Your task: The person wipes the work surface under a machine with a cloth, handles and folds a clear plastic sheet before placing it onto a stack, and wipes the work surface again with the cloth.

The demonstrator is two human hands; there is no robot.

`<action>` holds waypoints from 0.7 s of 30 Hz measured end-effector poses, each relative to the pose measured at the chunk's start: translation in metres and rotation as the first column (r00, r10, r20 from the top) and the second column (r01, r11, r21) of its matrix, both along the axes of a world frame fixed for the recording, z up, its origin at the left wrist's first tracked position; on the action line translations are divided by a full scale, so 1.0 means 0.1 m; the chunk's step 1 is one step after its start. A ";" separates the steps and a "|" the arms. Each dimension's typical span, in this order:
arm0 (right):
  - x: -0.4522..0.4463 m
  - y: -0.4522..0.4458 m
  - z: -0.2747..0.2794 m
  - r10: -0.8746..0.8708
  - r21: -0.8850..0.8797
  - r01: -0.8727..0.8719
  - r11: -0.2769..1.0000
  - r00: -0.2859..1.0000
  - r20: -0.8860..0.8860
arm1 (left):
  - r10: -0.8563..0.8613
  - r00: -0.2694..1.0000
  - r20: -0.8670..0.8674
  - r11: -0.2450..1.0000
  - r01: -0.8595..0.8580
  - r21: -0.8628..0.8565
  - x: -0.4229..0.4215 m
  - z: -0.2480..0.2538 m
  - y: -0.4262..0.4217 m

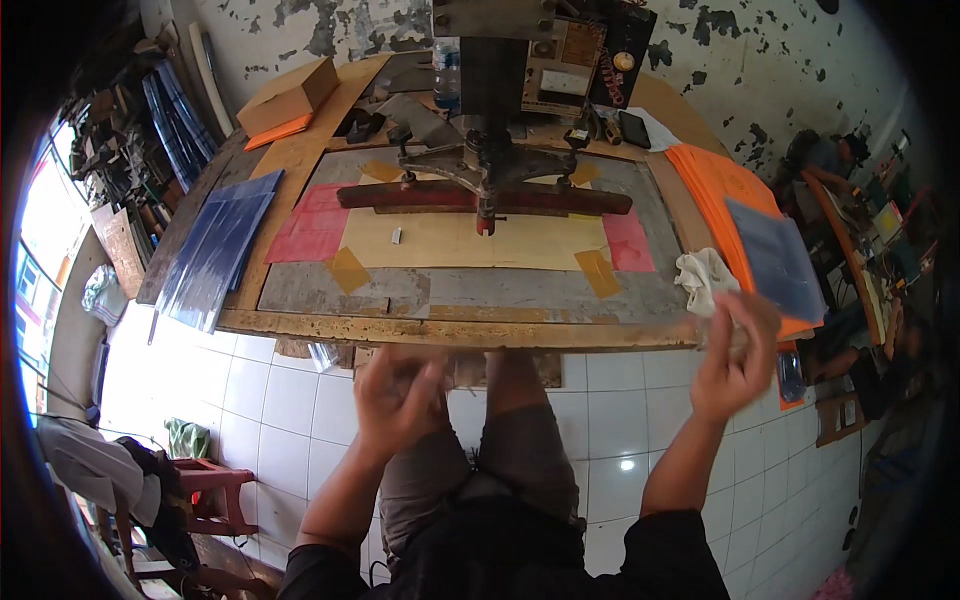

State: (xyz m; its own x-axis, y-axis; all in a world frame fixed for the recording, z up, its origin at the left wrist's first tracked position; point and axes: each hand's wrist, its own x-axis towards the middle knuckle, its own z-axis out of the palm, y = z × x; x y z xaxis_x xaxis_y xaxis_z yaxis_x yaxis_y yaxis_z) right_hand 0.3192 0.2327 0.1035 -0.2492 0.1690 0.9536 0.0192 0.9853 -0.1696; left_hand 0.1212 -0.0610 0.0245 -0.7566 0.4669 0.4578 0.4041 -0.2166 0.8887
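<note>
My left hand (395, 400) is just below the front edge of the wooden table (460, 333). Its thumb stands apart from the loosely bent fingers, and I see nothing held. At the table's right front corner is my right hand (738, 360), half curled with a gap between thumb and fingers. Motion blurs its fingertips, close to a crumpled white cloth (705, 278). Beyond both hands, a heavy metal press (487, 175) stands over a cream sheet (470, 245) with pink ends, and a small white piece (397, 236) lies on that sheet.
Orange sheets (715, 190) with a clear bluish plastic sheet (775, 255) lie at the right. More clear plastic sheets (220, 240) overhang the left edge. A cardboard box (290, 95) and a phone (633, 128) are farther back. Another person (835, 155) sits at the far right.
</note>
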 end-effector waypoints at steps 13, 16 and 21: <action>-0.48 -0.07 -0.84 0.031 -0.109 0.078 0.991 0.663 0.748 | 0.085 0.996 -0.033 0.940 -0.091 -0.328 0.00 -0.47 0.36; -0.49 0.11 -1.11 0.009 -0.125 0.125 0.984 0.670 0.742 | 0.068 0.940 -0.334 0.873 -0.218 -0.436 -0.04 -0.31 0.24; -0.59 0.46 -1.10 0.029 -0.169 0.152 0.974 0.653 0.757 | -0.054 0.782 -0.621 0.851 -0.290 -0.439 -0.44 -0.31 0.19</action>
